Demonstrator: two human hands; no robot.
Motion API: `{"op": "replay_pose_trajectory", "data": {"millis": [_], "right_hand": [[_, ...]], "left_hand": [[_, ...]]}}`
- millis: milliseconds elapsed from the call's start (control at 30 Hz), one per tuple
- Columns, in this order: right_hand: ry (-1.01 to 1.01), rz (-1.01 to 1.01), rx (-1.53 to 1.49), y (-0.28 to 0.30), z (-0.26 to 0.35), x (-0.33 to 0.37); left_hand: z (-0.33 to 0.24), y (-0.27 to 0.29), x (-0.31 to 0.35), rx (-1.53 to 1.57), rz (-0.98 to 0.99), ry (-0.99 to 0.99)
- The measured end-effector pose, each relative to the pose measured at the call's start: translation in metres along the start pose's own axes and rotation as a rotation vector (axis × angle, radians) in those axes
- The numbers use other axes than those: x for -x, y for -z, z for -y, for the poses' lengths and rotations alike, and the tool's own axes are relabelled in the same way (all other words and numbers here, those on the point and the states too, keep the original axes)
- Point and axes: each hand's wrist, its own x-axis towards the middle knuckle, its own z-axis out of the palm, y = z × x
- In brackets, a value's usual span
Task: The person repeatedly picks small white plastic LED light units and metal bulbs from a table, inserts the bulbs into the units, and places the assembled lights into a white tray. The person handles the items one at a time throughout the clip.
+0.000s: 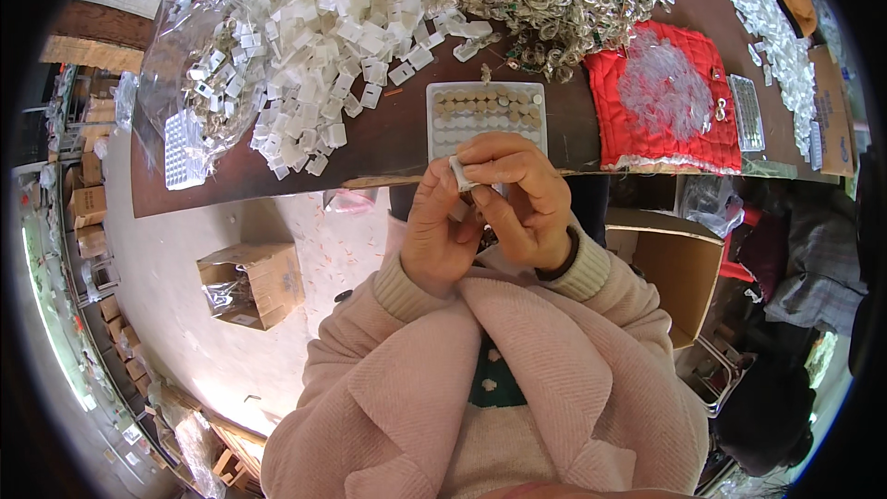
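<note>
My left hand [432,233] and my right hand [528,199] meet in front of my chest, near the table's front edge. Between their fingertips they pinch a small white plastic case [458,174]; the fingers cover much of it. Just beyond my hands, a white tray [438,142] holds rows of round, coin-like button cells [480,102]. Several places at its upper right have none standing in them.
Translucent white cases [323,28] are heaped at the table's left. Tangled clear-and-metallic pieces [554,0] lie at the back. A red quilted cloth [610,120] carries thin clear strips [665,79]. Cardboard boxes [277,282] stand on the floor on either side below the table.
</note>
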Motion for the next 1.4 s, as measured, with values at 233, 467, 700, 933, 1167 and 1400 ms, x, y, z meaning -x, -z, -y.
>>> {"op": "replay_pose_trajectory", "data": {"millis": [233,467,700,933,1167,1400], "right_hand": [[0.035,-0.007,0.033,0.003,0.000,0.003],[0.060,0.178,0.293,0.049,0.007,0.018],[-0.222,-0.351,0.989,0.127,-0.010,0.021],[-0.183,-0.167,1.263,0.149,-0.022,0.022],[-0.236,-0.318,0.987,0.127,-0.006,0.009],[-0.200,-0.031,0.234,0.040,0.018,0.019]], "left_hand": [[0.005,0.001,0.000,0.047,0.037,0.025],[0.007,-0.007,0.000,-0.178,-0.068,-0.008],[0.007,-0.005,-0.007,-0.273,-0.043,0.005],[0.007,-0.007,-0.008,-0.287,-0.047,0.028],[0.003,-0.011,-0.007,-0.218,0.115,0.033],[0.006,-0.018,0.000,-0.165,0.056,0.014]]}}
